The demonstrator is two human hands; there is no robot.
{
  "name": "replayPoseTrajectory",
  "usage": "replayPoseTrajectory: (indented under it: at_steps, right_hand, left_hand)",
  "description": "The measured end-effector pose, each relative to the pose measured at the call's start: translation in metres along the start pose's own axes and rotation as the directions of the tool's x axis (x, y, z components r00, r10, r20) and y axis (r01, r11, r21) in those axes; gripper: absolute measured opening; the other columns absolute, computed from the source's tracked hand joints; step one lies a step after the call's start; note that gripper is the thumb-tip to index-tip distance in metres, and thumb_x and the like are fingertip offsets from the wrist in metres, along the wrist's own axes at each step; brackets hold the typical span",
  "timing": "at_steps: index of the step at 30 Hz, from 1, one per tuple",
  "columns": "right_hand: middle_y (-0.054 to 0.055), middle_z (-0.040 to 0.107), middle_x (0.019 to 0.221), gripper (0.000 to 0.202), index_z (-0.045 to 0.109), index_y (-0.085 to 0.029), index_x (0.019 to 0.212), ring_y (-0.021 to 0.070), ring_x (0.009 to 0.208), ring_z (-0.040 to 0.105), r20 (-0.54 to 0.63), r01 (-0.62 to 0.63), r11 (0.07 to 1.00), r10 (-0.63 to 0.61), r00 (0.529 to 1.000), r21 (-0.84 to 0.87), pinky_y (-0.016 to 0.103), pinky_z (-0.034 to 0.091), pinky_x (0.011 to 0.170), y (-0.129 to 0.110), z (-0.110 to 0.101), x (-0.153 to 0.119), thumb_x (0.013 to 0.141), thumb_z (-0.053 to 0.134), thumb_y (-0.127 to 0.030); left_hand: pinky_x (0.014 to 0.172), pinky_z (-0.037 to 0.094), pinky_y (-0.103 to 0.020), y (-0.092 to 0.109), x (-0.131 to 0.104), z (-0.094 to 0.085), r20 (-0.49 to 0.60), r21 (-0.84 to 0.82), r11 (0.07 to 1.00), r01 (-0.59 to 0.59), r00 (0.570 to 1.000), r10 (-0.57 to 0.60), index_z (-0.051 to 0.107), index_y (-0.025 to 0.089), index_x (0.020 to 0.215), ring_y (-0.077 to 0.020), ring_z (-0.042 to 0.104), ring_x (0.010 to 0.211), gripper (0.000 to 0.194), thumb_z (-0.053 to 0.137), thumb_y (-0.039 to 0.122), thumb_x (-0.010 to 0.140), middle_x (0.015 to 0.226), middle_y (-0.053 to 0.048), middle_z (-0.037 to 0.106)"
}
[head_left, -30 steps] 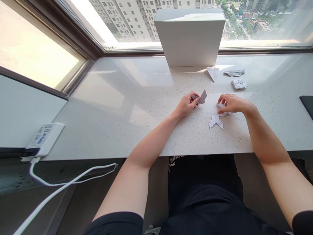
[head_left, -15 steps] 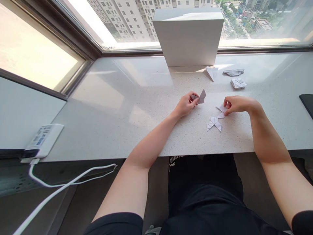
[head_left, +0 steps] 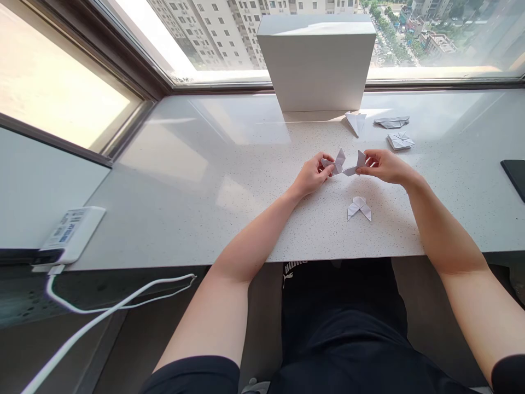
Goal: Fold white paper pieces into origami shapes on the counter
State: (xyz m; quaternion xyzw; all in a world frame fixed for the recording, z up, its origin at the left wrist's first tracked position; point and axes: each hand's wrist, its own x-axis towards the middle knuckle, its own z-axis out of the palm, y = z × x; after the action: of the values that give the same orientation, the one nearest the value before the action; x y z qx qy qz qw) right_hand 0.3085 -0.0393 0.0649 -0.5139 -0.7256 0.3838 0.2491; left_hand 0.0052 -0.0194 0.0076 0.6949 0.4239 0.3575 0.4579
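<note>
The folded paper piece in the right hand (head_left: 358,163) has just come up from the tabletop (head_left: 184,219) and now sits close to its mate, with a small gap between them. That leaves both hands occupied, each grip pinching one piece between thumb and fingers. The right hand (head_left: 385,166) grips its piece from 3 o'clock; one pale flap stands up while another slants down toward 8 o'clock. At 9 o'clock, the left hand (head_left: 314,175) grips the winged paper piece (head_left: 339,163), crisp and greyish white, its upper flap raised.

From the right-hand piece, a creased, two-legged paper piece (head_left: 359,207) lies at 6 o'clock, legs spread toward the near edge. A pointed paper fold (head_left: 356,123) is at 12 o'clock, a long flat fold (head_left: 391,122) between 1 and 2, and a squarish fold with radiating creases (head_left: 400,141) at 2. Farther out, a white box (head_left: 320,71) stands at 11 o'clock, and a dark flat object (head_left: 515,178) lies at 3.
</note>
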Motion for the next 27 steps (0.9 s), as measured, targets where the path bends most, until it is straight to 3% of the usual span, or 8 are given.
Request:
replayPoseTrajectory:
  at_steps: [4,9,16,21,27]
  right_hand:
    - [0.005,0.084,0.095,0.068,0.087,-0.029,0.107,0.0255,0.086,0.073,-0.04,0.055,0.967,-0.047,0.998,0.248,0.047,0.064,0.082,0.001,0.043,0.012,0.083,0.102,-0.091]
    - [0.006,0.086,0.097,0.067,0.085,-0.029,0.109,0.0266,0.09,0.079,-0.046,0.043,0.938,-0.028,0.999,0.343,0.048,0.069,0.09,0.006,0.077,0.018,0.088,0.096,-0.091]
    - [0.005,0.08,0.099,0.072,0.071,-0.029,0.101,0.0255,0.089,0.081,-0.231,0.06,0.934,0.025,0.973,0.352,0.048,0.072,0.088,0.011,0.078,0.02,0.086,0.097,-0.094]
    - [0.005,0.08,0.101,0.071,0.066,-0.031,0.099,0.0263,0.088,0.079,-0.222,0.002,0.942,0.077,0.972,0.335,0.046,0.071,0.078,0.016,0.075,0.022,0.083,0.101,-0.09]
    - [0.004,0.077,0.092,0.059,0.064,-0.03,0.097,0.0256,0.082,0.075,-0.2,-0.044,0.961,0.102,0.974,0.274,0.043,0.063,0.074,0.016,0.072,0.02,0.092,0.1,-0.077]
  left_hand:
    - [0.077,0.057,-0.031,-0.004,0.001,0.001,0.008,-0.023,1.0,-0.009,1.0,0.01,0.072,0.024,0.123,-0.0185,0.076,0.08,0.018,0.077,0.023,0.106,0.09,-0.001,0.082]
    - [0.071,0.051,-0.03,-0.008,0.002,0.002,0.054,-0.064,0.998,-0.013,0.998,0.016,0.072,0.024,0.122,-0.0163,0.071,0.075,0.031,0.079,0.018,0.092,0.093,0.0,0.082]
    - [0.078,0.057,-0.03,-0.005,0.002,0.003,0.062,-0.077,0.995,-0.055,0.996,0.06,0.068,0.024,0.112,-0.0168,0.074,0.083,0.01,0.073,0.024,0.104,0.099,-0.003,0.084]
    - [0.083,0.058,-0.031,-0.006,0.003,0.003,0.075,-0.087,0.995,-0.055,0.995,0.061,0.069,0.024,0.112,-0.0177,0.076,0.088,0.011,0.075,0.026,0.103,0.097,-0.003,0.084]
    - [0.079,0.058,-0.03,-0.004,0.001,-0.002,0.115,-0.069,0.995,-0.067,0.991,0.075,0.075,0.023,0.119,-0.0176,0.075,0.085,0.026,0.088,0.034,0.1,0.106,-0.005,0.086]
